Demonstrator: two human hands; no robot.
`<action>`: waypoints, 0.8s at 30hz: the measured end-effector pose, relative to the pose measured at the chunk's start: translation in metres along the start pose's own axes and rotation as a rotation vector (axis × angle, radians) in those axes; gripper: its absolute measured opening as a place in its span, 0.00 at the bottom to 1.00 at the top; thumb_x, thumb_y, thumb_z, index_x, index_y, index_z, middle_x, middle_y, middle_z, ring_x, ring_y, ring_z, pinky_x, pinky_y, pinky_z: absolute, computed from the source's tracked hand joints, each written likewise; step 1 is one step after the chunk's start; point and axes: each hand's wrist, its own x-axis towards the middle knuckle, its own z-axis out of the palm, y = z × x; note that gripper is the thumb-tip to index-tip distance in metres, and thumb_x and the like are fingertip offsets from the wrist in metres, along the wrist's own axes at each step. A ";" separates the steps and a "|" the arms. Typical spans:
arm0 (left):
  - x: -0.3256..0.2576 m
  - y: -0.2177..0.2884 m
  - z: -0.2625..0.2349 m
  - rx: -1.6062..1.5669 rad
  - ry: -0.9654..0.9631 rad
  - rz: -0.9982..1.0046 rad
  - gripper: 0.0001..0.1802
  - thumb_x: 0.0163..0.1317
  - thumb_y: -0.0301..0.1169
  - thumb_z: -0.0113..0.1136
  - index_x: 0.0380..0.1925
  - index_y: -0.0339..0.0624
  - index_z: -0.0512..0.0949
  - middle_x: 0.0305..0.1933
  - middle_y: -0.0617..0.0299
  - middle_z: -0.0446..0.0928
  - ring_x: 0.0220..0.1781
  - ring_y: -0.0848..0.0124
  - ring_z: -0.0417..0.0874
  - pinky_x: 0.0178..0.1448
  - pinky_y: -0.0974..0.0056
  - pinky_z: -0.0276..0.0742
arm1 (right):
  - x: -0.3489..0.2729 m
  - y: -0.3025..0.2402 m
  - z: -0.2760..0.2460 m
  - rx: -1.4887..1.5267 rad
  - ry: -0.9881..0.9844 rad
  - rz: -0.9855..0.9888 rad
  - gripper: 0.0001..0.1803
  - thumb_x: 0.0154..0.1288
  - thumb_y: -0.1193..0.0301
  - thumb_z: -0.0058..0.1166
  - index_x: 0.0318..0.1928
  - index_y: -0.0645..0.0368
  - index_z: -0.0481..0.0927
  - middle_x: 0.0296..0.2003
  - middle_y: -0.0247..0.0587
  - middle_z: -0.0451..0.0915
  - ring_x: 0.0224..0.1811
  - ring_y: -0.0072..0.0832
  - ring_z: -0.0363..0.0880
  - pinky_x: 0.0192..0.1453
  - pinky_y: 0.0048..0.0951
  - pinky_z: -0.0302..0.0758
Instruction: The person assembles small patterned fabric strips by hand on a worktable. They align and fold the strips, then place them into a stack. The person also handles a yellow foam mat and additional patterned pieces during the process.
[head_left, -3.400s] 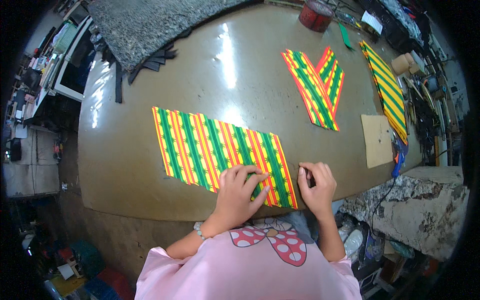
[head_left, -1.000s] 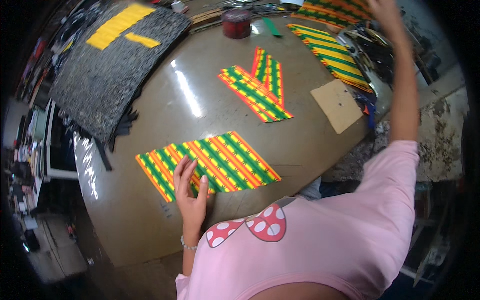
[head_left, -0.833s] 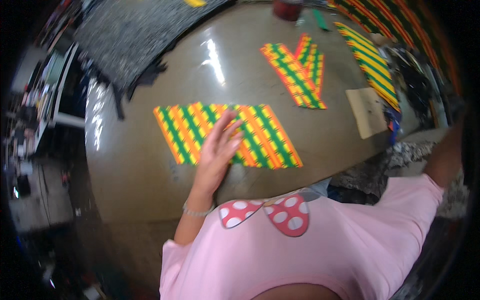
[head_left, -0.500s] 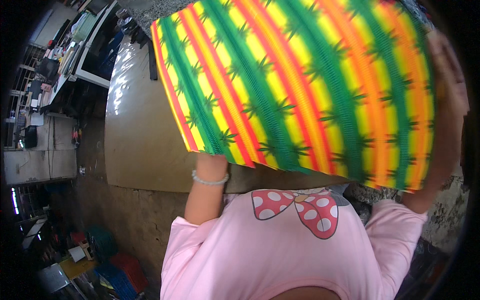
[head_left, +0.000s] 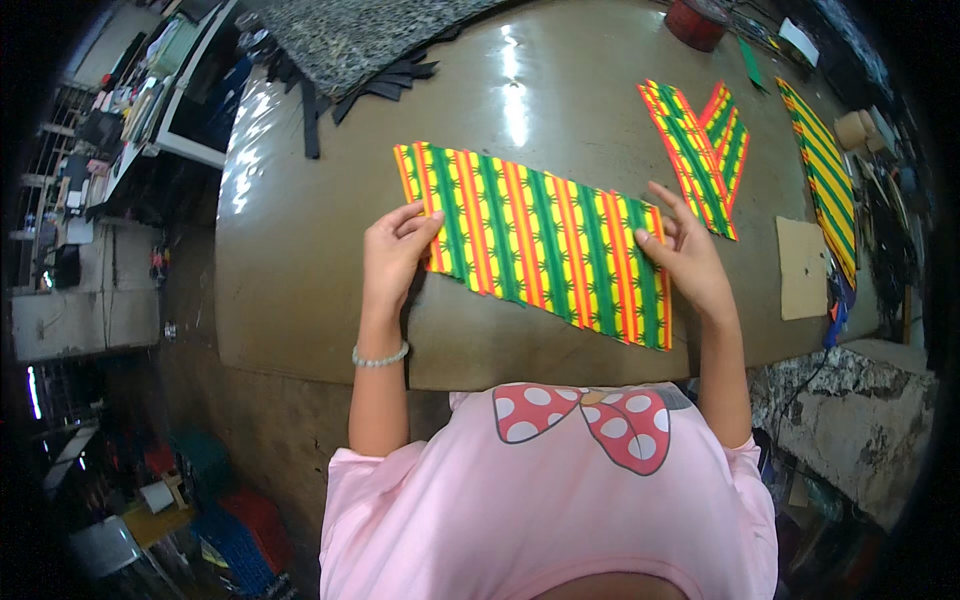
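Observation:
A piece of striped fabric in green, yellow, orange and red, printed with dark leaf shapes, lies slanted low over the table in front of me. Its upper and lower edges are jagged. At its left end my left hand pinches the edge, thumb on top and fingers curled underneath. My right hand grips the right end with the thumb on the face; the index finger stretches past the edge and the other fingers are partly hidden behind it. Two narrower striped pieces lie crossed on the table, beyond my right hand.
The shiny brown tabletop extends around the fabric. At the back left sits a grey speckled slab with black strips under it. On the right are a beige card, a long striped piece and a dark red container.
The striped fabric has come down from close to the camera to near the table, uncovering the tabletop and the other pieces. Both hands, partly hidden before, now show at its ends.

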 end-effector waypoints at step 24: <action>-0.039 0.014 0.011 0.287 0.406 0.352 0.11 0.66 0.29 0.65 0.41 0.30 0.83 0.30 0.68 0.79 0.30 0.83 0.75 0.36 0.73 0.73 | -0.033 0.005 0.028 -0.418 0.411 -0.267 0.09 0.65 0.75 0.60 0.45 0.65 0.84 0.31 0.45 0.80 0.29 0.30 0.79 0.35 0.30 0.75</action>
